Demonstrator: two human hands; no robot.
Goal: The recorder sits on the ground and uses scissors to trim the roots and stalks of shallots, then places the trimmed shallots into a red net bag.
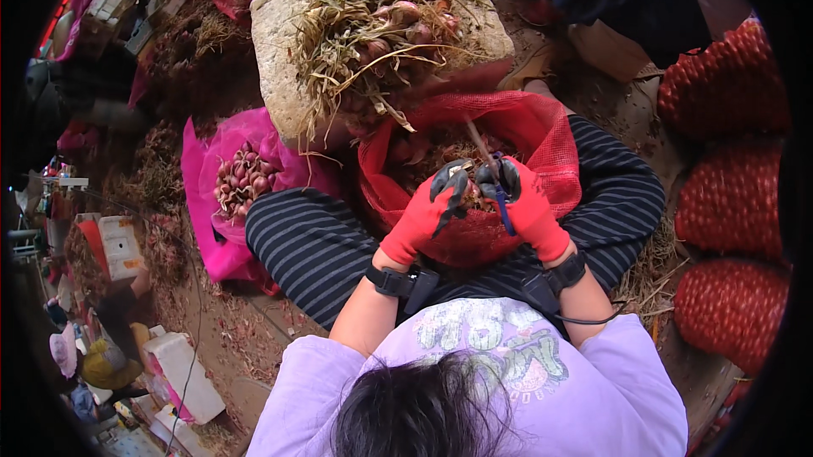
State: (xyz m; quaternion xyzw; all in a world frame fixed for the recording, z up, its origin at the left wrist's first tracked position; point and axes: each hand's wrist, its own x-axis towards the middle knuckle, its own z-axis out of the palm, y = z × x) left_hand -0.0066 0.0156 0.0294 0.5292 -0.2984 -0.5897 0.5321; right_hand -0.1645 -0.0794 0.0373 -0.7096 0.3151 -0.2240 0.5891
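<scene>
Both my hands wear red gloves with dark grey fingers and meet over an open red mesh bag [555, 148] between my legs. My left hand [428, 207] is closed, with a pale bit at its fingertips; it seems to hold shallots [476, 196], partly hidden by the fingers. My right hand [527, 207] is closed round blue-handled scissors [506, 210], whose blurred blade points up and away over the bag. Dry stalks and trimmings lie inside the bag. Beyond it, a bunch of shallots with dried leaves [373, 42] rests on a pale, worn block [279, 76].
A pink bag [199, 194] with loose shallots [246, 182] stands at my left knee. Filled red mesh sacks [732, 199] are stacked on the right. Another person's leg [627, 0] is at the far right. Foam boxes [182, 372] and dry scraps lie on the left floor.
</scene>
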